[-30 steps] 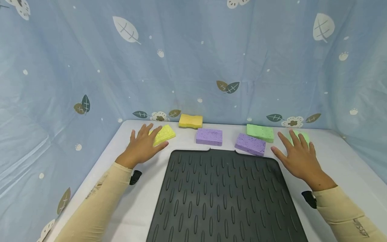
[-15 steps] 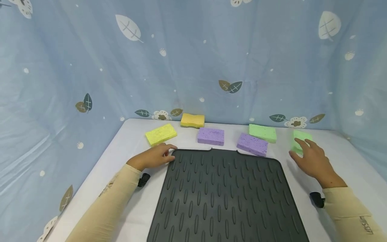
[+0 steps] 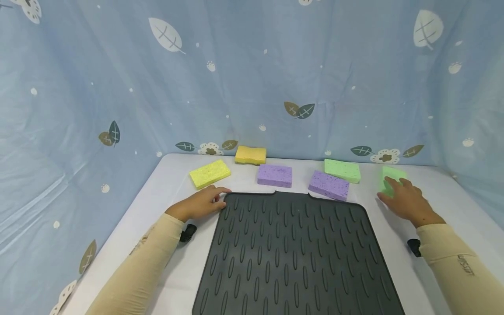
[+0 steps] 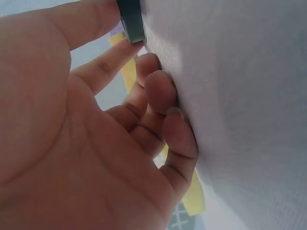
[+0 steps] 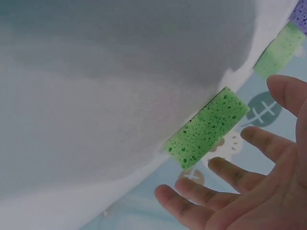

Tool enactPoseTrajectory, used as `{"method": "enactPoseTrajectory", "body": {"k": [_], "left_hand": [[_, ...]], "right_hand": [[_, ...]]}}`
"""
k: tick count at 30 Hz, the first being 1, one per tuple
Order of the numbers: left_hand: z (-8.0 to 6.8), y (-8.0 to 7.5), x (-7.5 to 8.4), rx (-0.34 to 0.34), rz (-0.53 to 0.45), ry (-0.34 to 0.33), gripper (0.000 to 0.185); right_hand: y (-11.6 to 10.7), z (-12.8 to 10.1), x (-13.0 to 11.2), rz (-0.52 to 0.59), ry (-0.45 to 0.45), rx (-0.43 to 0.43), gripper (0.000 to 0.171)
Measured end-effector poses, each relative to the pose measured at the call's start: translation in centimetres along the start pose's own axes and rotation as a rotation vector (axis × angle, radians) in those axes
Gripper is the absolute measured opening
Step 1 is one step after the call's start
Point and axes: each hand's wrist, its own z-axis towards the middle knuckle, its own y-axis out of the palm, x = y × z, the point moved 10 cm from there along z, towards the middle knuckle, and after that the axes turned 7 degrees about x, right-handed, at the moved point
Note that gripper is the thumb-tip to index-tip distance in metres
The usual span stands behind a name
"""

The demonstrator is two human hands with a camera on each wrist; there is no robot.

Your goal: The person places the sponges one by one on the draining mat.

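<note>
Pinching the near-left corner of the dark mat (image 3: 291, 249), my left hand (image 3: 202, 204) shows its thumb on the edge only in the wrist view. Spread and loose, my right hand (image 3: 405, 202) hovers just short of the green sponge (image 3: 390, 177) on the worktop (image 3: 173, 271). Further sponges lie beyond.

Bright even light, blurry wrist views

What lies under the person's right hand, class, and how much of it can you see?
Under the right hand lies a green sponge on the white table. Its far end shows; the fingers cover the near end. The right wrist view shows the spread fingers off it.
</note>
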Motion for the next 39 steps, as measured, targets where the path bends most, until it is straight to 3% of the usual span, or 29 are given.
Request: {"method": "enactPoseTrajectory", "body": {"k": [24, 31, 39], "left_hand": [[0.1, -0.1, -0.2, 0.001, -0.006, -0.006, 0.045], [-0.2, -0.2, -0.7, 0.003, -0.031, -0.008, 0.045], [0.2, 0.0, -0.3, -0.01, 0.008, 0.015, 0.046]], "right_hand": [[0.8, 1.7, 0.3, -0.006, 0.023, -0.124, 0.076], [0.5, 2.6, -0.3, -0.027, 0.009, -0.099, 0.069], [0.6, 2.5, 0.7, -0.048, 0.099, -0.065, 0.062]]}}
